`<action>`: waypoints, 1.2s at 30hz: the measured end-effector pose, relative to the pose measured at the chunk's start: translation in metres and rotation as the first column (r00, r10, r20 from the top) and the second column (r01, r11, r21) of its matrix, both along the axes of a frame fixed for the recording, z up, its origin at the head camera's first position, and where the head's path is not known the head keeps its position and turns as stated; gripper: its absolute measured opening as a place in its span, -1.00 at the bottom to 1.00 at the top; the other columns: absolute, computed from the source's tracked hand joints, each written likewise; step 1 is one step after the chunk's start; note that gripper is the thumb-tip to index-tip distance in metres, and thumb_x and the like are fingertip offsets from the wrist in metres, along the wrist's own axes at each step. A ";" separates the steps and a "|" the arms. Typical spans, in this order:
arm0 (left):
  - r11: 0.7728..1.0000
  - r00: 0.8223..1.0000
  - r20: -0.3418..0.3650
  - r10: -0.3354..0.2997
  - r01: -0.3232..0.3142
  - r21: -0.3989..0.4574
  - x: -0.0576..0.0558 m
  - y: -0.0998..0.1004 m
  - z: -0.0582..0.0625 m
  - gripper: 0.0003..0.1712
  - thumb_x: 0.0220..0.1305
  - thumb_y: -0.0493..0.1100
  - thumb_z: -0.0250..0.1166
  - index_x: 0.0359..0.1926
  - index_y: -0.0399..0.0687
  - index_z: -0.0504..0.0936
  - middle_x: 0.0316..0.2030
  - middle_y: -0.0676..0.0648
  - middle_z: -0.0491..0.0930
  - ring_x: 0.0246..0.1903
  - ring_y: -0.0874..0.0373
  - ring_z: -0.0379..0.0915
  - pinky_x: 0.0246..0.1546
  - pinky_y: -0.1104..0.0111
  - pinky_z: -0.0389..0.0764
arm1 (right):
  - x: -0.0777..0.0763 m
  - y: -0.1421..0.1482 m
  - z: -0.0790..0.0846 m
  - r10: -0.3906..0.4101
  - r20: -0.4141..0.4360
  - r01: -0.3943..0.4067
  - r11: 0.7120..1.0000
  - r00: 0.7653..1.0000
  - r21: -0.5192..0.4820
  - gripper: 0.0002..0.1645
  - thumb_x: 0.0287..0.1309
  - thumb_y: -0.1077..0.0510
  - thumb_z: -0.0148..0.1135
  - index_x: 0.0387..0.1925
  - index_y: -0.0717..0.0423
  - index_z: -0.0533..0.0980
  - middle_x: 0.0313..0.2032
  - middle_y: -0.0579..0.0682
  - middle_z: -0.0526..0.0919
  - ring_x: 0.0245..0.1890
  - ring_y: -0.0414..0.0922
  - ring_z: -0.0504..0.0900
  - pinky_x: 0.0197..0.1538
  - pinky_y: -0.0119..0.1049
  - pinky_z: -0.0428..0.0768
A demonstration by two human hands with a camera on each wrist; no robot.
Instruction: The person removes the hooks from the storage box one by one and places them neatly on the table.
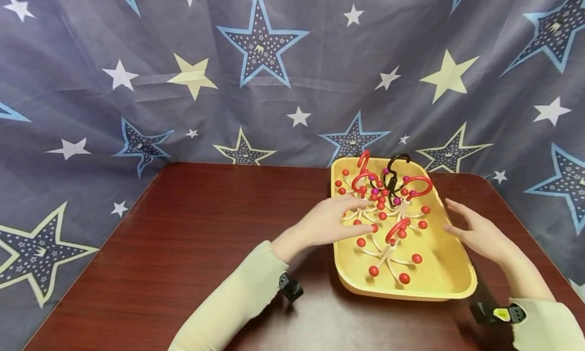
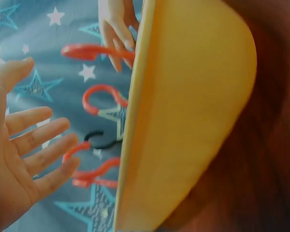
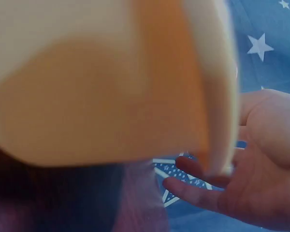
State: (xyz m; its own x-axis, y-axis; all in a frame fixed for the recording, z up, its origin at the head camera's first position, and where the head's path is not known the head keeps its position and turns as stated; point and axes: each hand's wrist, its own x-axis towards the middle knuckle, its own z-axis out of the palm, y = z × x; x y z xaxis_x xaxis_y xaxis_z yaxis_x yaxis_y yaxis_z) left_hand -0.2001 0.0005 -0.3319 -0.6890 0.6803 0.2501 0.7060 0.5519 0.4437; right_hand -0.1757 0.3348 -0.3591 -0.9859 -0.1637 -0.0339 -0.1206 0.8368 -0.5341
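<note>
A yellow tray [image 1: 441,277] stands on the table, holding several small hangers [image 1: 390,249] with red hooks, cream curved arms and red ball tips. Toward its far end is a black hanger [image 1: 391,184] with purple balls. My left hand [image 1: 335,220] reaches over the tray's left rim with its fingers extended above the hangers. In the left wrist view that palm faces the red hooks [image 2: 101,96] and holds nothing. My right hand [image 1: 482,236] is at the tray's right rim, fingers loosely spread; whether it touches the rim I cannot tell.
The dark red-brown table [image 1: 183,249] extends to the left of the tray. A grey-blue curtain [image 1: 292,102] with a star pattern hangs behind the table. A black wrist camera [image 1: 290,287] is strapped at my left cuff, and another [image 1: 495,314] at my right.
</note>
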 end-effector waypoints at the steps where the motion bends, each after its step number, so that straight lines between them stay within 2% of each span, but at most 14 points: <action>1: 1.000 1.000 0.012 -0.015 0.015 0.006 0.001 0.004 -0.001 -0.39 0.11 0.27 0.16 0.13 0.12 0.47 0.06 0.13 0.48 0.09 0.30 0.35 0.11 0.44 0.33 | 0.001 0.002 -0.002 -0.002 0.013 0.002 1.000 1.000 -0.001 -0.11 0.18 -0.02 0.10 0.33 0.36 -0.05 0.19 0.49 0.18 0.17 0.41 0.16 0.07 0.31 0.18; 5: 0.996 0.996 0.020 -0.087 0.087 0.015 0.005 0.022 -0.005 -0.40 0.13 0.23 0.17 0.13 0.06 0.47 0.04 0.10 0.50 0.07 0.30 0.36 0.11 0.51 0.30 | 0.004 0.007 -0.007 0.003 0.018 -0.002 1.000 1.000 -0.026 -0.14 0.18 0.01 0.10 0.33 0.34 -0.04 0.15 0.48 0.24 0.13 0.37 0.25 0.02 0.25 0.29; 7: 0.994 0.994 0.018 -0.110 0.110 0.011 0.007 0.029 -0.006 -0.39 0.14 0.22 0.17 0.14 0.04 0.46 0.04 0.08 0.50 0.06 0.31 0.37 0.10 0.54 0.29 | 0.005 0.008 -0.008 0.009 0.004 -0.009 0.999 1.000 -0.043 -0.16 0.18 0.05 0.11 0.32 0.34 -0.01 0.12 0.47 0.30 0.09 0.31 0.34 0.00 0.02 0.44; 10: 0.992 0.992 0.013 -0.125 0.125 0.006 0.010 0.037 -0.007 -0.40 0.16 0.20 0.16 0.15 0.02 0.45 0.05 0.08 0.51 0.06 0.31 0.37 0.10 0.54 0.29 | 0.006 0.011 -0.011 0.019 0.000 -0.018 0.996 1.000 -0.091 -0.20 0.18 0.10 0.11 0.32 0.34 0.00 0.10 0.46 0.34 -0.05 -0.05 0.53 -0.15 -0.32 0.54; 12: 0.992 0.992 0.014 -0.123 0.123 0.001 0.012 0.040 -0.007 -0.43 0.17 0.17 0.16 0.14 0.02 0.45 0.05 0.09 0.50 0.07 0.31 0.38 0.10 0.54 0.30 | 0.007 0.012 -0.013 0.021 0.015 -0.019 0.990 1.000 -0.140 -0.20 0.19 0.13 0.10 0.33 0.33 -0.02 0.10 0.47 0.32 -0.17 -0.33 0.52 -0.25 -0.46 0.54; 14: 0.992 0.992 0.001 -0.124 0.124 -0.008 0.014 0.043 -0.008 -0.48 0.20 0.13 0.16 0.12 0.02 0.47 0.05 0.09 0.51 0.07 0.32 0.38 0.09 0.56 0.29 | 0.007 0.013 -0.017 0.024 0.038 -0.016 0.980 0.999 -0.198 -0.20 0.21 0.15 0.08 0.34 0.32 -0.05 0.12 0.48 0.29 -0.23 -0.53 0.44 -0.25 -0.39 0.58; 15: 0.992 0.992 -0.011 -0.124 0.124 -0.010 0.014 0.044 -0.008 -0.50 0.20 0.10 0.16 0.11 0.02 0.47 0.04 0.09 0.52 0.06 0.32 0.38 0.09 0.57 0.29 | 0.007 0.014 -0.018 0.027 0.047 -0.015 0.974 0.999 -0.226 -0.20 0.21 0.16 0.07 0.34 0.32 -0.06 0.13 0.49 0.27 -0.25 -0.56 0.43 -0.25 -0.37 0.59; 19: 0.993 0.993 -0.033 -0.118 0.117 -0.006 0.016 0.046 -0.010 -0.57 0.23 0.04 0.15 0.08 0.02 0.50 0.02 0.09 0.54 0.04 0.33 0.40 0.07 0.62 0.28 | 0.007 0.016 -0.025 0.036 0.057 -0.017 0.949 0.998 -0.315 -0.22 0.23 0.20 0.03 0.35 0.32 -0.10 0.16 0.50 0.22 -0.23 -0.54 0.45 -0.26 -0.40 0.58; 21: 0.994 0.994 -0.023 -0.109 0.110 0.005 0.016 0.047 -0.011 -0.58 0.23 0.02 0.15 0.09 0.02 0.50 0.01 0.09 0.55 -0.01 0.35 0.42 0.02 0.64 0.31 | 0.007 0.017 -0.029 0.046 0.058 -0.022 0.932 0.997 -0.362 -0.22 0.24 0.22 0.01 0.35 0.33 -0.11 0.17 0.47 0.21 -0.22 -0.53 0.47 -0.27 -0.42 0.57; 25: 0.994 0.994 0.017 -0.106 0.105 0.036 0.017 0.047 -0.012 -0.60 0.22 -0.07 0.17 0.08 -0.01 0.50 -0.14 0.10 0.61 -0.18 0.42 0.46 -0.15 0.70 0.35 | 0.007 0.020 -0.037 0.066 0.030 -0.046 0.894 0.997 -0.447 -0.25 0.24 0.26 0.00 0.34 0.32 -0.09 0.07 -0.08 0.40 -0.22 -0.47 0.52 -0.28 -0.42 0.58; 28: 0.992 0.993 0.044 -0.112 0.109 0.064 0.017 0.047 -0.012 -0.63 0.21 -0.13 0.17 0.06 -0.03 0.52 -0.27 0.12 0.62 -0.29 0.45 0.44 -0.24 0.73 0.33 | 0.006 0.022 -0.042 0.085 -0.007 -0.076 0.858 0.996 -0.507 -0.30 0.22 0.31 -0.01 0.34 0.27 -0.02 -0.07 -0.45 0.38 -0.23 -0.42 0.55 -0.30 -0.43 0.58; 31: 0.991 0.992 0.075 -0.105 0.098 0.095 0.017 0.046 -0.012 -0.65 0.20 -0.16 0.17 0.03 -0.03 0.54 -0.31 0.12 0.62 -0.32 0.47 0.43 -0.28 0.74 0.33 | 0.006 0.024 -0.045 0.095 -0.017 -0.088 0.813 0.995 -0.575 -0.34 0.21 0.34 -0.01 0.32 0.22 0.06 -0.08 -0.42 0.44 -0.24 -0.38 0.57 -0.31 -0.43 0.58; 34: 0.990 0.991 0.100 -0.087 0.074 0.122 0.017 0.045 -0.012 -0.69 0.21 -0.17 0.17 -0.01 -0.02 0.57 -0.31 0.12 0.63 -0.33 0.48 0.43 -0.30 0.75 0.34 | 0.006 0.024 -0.047 0.100 0.011 -0.069 0.762 0.995 -0.644 -0.34 0.21 0.34 -0.01 0.32 0.15 0.08 -0.07 -0.35 0.46 -0.24 -0.35 0.58 -0.32 -0.40 0.59; 36: 0.989 0.992 0.105 -0.075 0.060 0.137 0.016 0.044 -0.012 -0.71 0.20 -0.17 0.17 -0.03 -0.01 0.59 -0.32 0.12 0.63 -0.33 0.49 0.44 -0.30 0.74 0.35 | 0.005 0.023 -0.047 0.097 0.028 -0.054 0.740 0.995 -0.670 -0.34 0.20 0.34 0.00 0.33 0.14 0.08 -0.07 -0.33 0.47 -0.24 -0.34 0.58 -0.31 -0.39 0.59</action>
